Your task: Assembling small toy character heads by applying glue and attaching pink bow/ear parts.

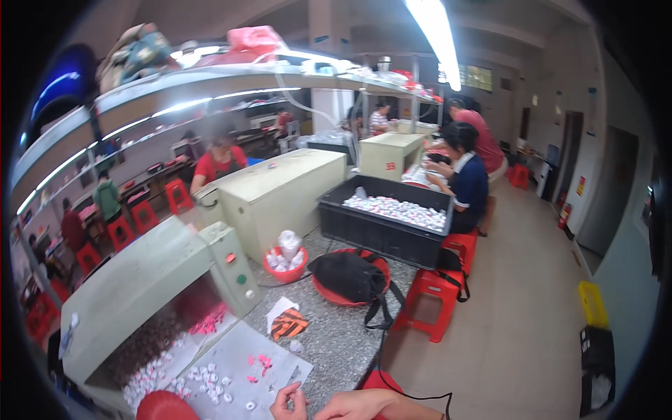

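My left hand is at the lower edge, with fingers curled in; whatever they may hold is too small or hidden to make out. Close beside it on the right, my right hand bends downward, its fingertips cut off by the picture's edge. Just beyond the hands lies a white paper sheet on the speckled grey table. Small bright pink pieces are scattered on it. Small white rounded pieces with dark marks spread left into the opening of a pale green machine, where more pink pieces lie.
A red bowl of white pieces, an orange-and-black striped cloth and a black bag stand farther back. Behind them is a black crate of white pieces. Red stools line the right side; several people sit or stand at tables.
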Tool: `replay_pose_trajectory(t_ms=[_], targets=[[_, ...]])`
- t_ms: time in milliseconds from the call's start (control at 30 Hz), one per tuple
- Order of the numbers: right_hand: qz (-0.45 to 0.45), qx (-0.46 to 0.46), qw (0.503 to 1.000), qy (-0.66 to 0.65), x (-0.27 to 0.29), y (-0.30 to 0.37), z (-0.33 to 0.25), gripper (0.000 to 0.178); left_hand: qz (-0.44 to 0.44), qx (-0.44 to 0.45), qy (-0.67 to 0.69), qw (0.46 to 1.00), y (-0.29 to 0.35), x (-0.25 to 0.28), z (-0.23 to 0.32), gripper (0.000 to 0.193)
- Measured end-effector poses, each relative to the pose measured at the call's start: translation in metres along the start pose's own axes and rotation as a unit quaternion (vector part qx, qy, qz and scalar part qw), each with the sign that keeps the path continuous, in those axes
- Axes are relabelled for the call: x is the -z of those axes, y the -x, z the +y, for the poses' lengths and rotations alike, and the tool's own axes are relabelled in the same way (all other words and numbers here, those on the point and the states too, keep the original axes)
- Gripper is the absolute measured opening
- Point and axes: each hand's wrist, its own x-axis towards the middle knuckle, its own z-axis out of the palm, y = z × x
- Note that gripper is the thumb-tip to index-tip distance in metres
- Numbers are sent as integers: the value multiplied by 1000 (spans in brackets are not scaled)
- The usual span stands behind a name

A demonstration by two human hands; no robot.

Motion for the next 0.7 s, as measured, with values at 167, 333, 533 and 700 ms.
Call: replay_pose_trajectory(t_ms=[167, 333, 533, 700], targets=[[-95, 33, 995, 13, 10, -22, 7, 23, 51, 35, -21, 998, 28, 30, -15, 20], [13, -35, 996, -85, 23, -49, 52, 21, 109, 53, -52, 991, 59, 61, -24, 20], [359, -121, 925, -13, 45, -41, 120, 18, 271, 62, -4, 961, 97, 109, -60, 23], [519, -97, 848, -51, 56, -43, 149, 15, 395, 8, -25, 918, 120, 121, -45, 16]])
